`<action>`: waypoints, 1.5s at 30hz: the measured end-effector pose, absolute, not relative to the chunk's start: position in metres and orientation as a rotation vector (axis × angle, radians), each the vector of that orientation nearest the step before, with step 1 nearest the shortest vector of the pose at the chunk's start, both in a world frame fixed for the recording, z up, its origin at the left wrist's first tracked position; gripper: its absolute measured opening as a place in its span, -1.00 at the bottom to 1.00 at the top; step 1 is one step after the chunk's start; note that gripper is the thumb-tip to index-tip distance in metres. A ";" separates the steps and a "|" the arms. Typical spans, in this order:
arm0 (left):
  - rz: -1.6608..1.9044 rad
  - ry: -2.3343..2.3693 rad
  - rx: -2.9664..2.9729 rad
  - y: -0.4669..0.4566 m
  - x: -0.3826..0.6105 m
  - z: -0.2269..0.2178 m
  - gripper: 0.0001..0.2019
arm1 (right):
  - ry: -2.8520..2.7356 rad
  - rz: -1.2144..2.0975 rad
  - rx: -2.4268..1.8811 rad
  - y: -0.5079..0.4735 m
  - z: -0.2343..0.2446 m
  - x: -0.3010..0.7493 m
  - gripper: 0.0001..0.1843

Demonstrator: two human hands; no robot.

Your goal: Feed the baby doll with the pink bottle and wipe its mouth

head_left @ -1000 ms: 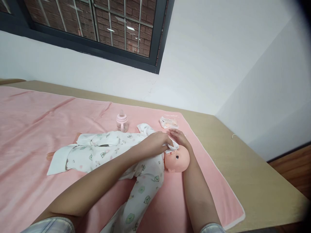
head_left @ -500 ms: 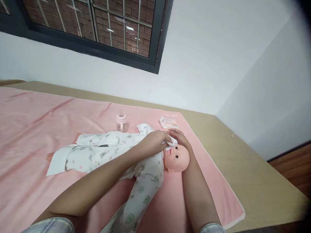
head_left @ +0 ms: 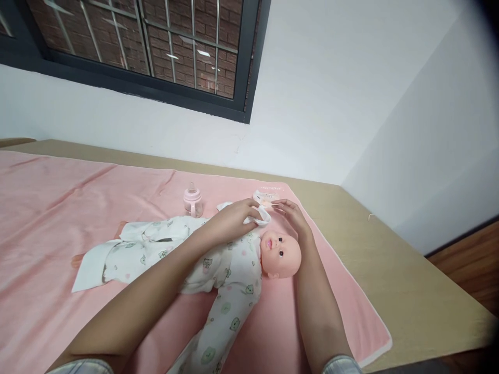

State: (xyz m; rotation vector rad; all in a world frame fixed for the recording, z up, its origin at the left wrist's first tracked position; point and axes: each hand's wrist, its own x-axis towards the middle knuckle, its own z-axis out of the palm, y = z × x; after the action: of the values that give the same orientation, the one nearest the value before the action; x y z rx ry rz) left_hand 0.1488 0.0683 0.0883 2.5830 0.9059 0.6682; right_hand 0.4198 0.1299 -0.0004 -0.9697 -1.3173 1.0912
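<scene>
A baby doll [head_left: 283, 254] in a white patterned outfit [head_left: 230, 296] lies on its back, its head to the right. My left hand [head_left: 236, 218] is above the doll's upper body, its fingers closed on a white wipe [head_left: 263, 215] that hangs beside the doll's face. On the far side of the head, my right hand [head_left: 292, 214] has its fingers apart and holds nothing; its fingertips come close to the wipe and to a small wipes packet [head_left: 265, 197] behind. The doll's far arm is mostly hidden by my left hand.
A pink baby bottle [head_left: 193, 201] stands upright beyond the doll. Under everything is a pink blanket [head_left: 74, 202], spread on a wooden surface [head_left: 393, 275]. A white wall [head_left: 312, 104] and a barred window [head_left: 187, 41] rise behind.
My left hand has lifted the wipe off the doll's mouth area, moving it away and slightly left. My right hand's fingers have parted from my left hand. The doll's face is now uncovered.
</scene>
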 end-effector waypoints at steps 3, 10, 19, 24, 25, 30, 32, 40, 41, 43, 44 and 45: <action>0.675 1.020 2.582 0.074 0.137 0.096 -0.77 | -1.560 0.979 -0.926 0.111 0.044 0.413 -0.79; 0.748 1.097 2.567 0.084 0.115 0.106 -0.72 | -2.183 0.738 -1.065 0.055 0.115 0.358 -0.79; 0.787 1.186 2.440 0.082 0.105 0.120 -0.72 | -2.258 0.494 -1.272 0.025 0.129 0.329 -0.75; 0.807 1.159 2.459 0.084 0.101 0.120 -0.74 | -2.338 0.463 -1.255 0.011 0.132 0.317 -0.68; 0.821 1.146 2.454 0.084 0.101 0.119 -0.74 | -2.327 0.427 -1.273 0.009 0.132 0.313 -0.66; 0.937 1.076 2.372 0.084 0.089 0.122 -0.74 | -2.182 0.321 -1.270 0.006 0.133 0.310 -0.68; 1.011 1.135 2.310 0.088 0.076 0.125 -0.71 | -2.070 0.286 -1.251 0.011 0.133 0.318 -0.71; 1.081 1.539 2.002 0.145 0.008 0.107 -0.63 | -1.712 0.293 -1.566 0.040 0.124 0.377 -0.68; 1.068 1.602 1.970 0.152 0.004 0.102 -0.63 | -1.703 0.317 -1.618 0.044 0.122 0.385 -0.66; 1.029 1.721 1.918 0.165 -0.003 0.091 -0.62 | -1.680 0.377 -1.711 0.052 0.114 0.400 -0.64; 1.007 1.771 1.896 0.169 -0.005 0.087 -0.61 | -1.666 0.411 -1.738 0.058 0.109 0.406 -0.65; 0.982 1.808 1.880 0.173 -0.007 0.083 -0.60 | -1.652 0.445 -1.749 0.064 0.104 0.412 -0.65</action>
State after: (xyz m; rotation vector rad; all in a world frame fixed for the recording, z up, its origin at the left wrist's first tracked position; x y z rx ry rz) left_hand -0.0071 0.1728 0.0829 1.8796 1.8081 0.9820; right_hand 0.4117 0.0642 0.1040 -1.7493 -1.6516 0.4453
